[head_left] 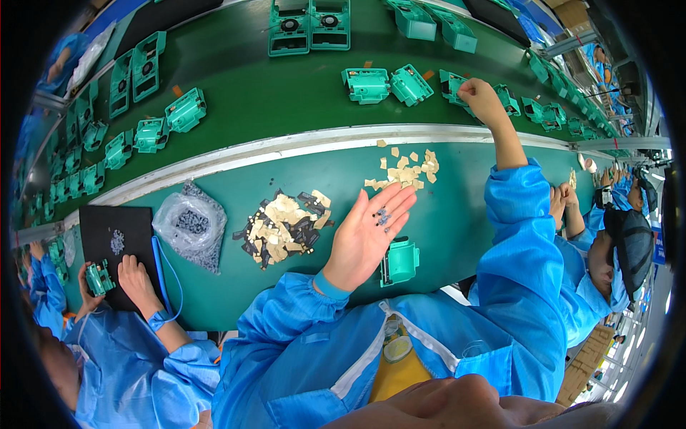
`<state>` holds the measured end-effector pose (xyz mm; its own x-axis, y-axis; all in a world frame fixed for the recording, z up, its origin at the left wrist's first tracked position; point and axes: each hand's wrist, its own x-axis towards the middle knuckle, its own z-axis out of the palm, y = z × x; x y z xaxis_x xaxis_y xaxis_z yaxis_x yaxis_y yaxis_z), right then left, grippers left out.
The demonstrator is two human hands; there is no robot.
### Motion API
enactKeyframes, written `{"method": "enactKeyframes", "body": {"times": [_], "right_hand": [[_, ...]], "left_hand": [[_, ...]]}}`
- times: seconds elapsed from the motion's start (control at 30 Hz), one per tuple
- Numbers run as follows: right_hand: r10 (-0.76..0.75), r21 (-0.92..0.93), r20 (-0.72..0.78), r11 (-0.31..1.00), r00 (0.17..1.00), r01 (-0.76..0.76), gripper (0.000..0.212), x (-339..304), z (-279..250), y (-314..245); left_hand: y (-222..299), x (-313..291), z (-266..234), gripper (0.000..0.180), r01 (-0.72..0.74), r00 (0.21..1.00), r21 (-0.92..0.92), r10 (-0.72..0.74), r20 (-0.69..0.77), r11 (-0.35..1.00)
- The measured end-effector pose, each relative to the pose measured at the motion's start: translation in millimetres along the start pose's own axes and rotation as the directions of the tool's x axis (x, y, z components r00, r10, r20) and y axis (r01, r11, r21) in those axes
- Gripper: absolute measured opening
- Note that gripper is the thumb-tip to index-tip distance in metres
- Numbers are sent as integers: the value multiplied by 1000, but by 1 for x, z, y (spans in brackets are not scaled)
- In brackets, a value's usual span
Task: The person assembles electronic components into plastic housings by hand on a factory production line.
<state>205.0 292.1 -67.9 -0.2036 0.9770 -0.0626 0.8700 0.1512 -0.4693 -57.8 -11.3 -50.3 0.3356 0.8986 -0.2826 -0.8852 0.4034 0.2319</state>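
Note:
My left hand (368,232) is held palm up over the bench, fingers stretched out flat. Several tiny grey-blue pieces (383,217) lie loose on its palm and fingers. Just beyond the wrist, a green plastic housing (401,263) with a dark strip along one side rests on the bench. My right arm reaches far across to the green belt, where my right hand (482,100) is at a green housing (452,84) in a row of similar ones. Its fingertips are pinched together against that housing; whatever they hold is too small to make out.
Left of my hand lies a heap of tan and black scraps (282,222), with more tan pieces (411,170) beyond it. A clear bag (191,225) holds grey parts. Co-workers sit on both sides; one handles a housing (99,277) by a black mat (118,214). A metal rail (300,144) borders the belt.

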Motion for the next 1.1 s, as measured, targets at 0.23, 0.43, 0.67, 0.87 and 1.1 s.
{"method": "enactKeyframes", "body": {"times": [0.23, 0.43, 0.67, 0.87, 1.1], "right_hand": [[-229, -7, -147, 973, 962, 230, 16, -49, -1, -32], [-531, 348, 103, 812, 841, 469, 10, -173, -2, -148], [-426, 423, 184, 848, 886, 320, 10, -214, 24, -160], [-497, 287, 144, 849, 856, 445, 9, -216, 20, -160], [-535, 190, 97, 838, 839, 512, 9, -218, 23, -150]], "left_hand": [[-1, -12, -1, 67, 35, 999, -68, -34, 13, 997], [-3, -8, -4, 70, 8, 1000, -88, -6, 25, 996], [-8, -5, -6, 74, 26, 995, -62, -20, 96, 998], [-11, -3, -2, 71, 37, 997, -49, -34, 65, 998], [-19, 2, 1, 72, 42, 996, 21, -44, 83, 999]]}}
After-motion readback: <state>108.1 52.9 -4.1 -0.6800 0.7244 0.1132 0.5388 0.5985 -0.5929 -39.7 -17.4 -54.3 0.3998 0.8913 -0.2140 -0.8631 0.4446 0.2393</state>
